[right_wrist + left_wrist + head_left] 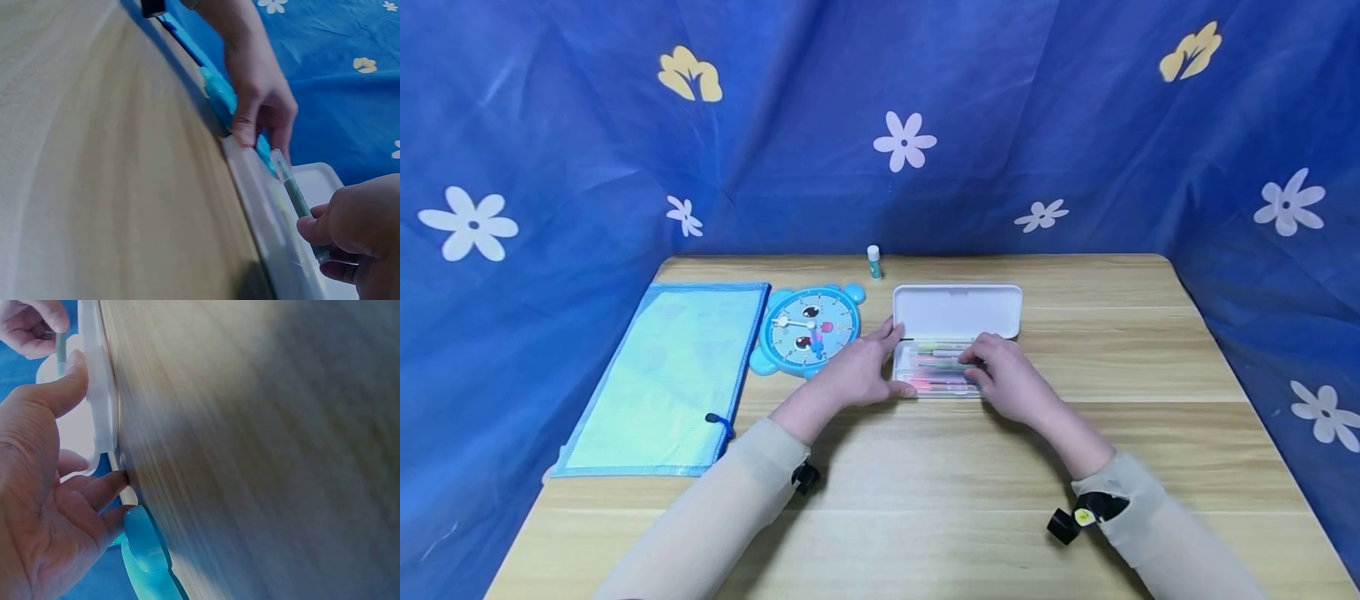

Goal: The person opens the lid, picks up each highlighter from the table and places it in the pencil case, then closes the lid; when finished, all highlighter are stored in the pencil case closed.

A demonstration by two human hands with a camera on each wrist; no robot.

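Note:
A white pencil case (957, 310) lies with its lid up and several coloured pens (936, 383) inside. My left hand (867, 368) grips its left end, thumb at the front edge and fingers toward the back. My right hand (1006, 377) is over the right part of the case. In the right wrist view its thumb and fingers pinch a green pen (298, 201) with a clear cap, tilted above the tray. The left wrist view shows the left thumb (70, 387) beside the case wall (100, 375), the other fingers spread near the blue clock (145, 540).
Left of the case lies a blue toy clock (790, 342) with a cartoon face, close to the left hand. Further left is a blue-edged zip folder (662, 383). A glue stick (874, 263) stands at the table's back edge, before a blue flowered cloth (970, 192).

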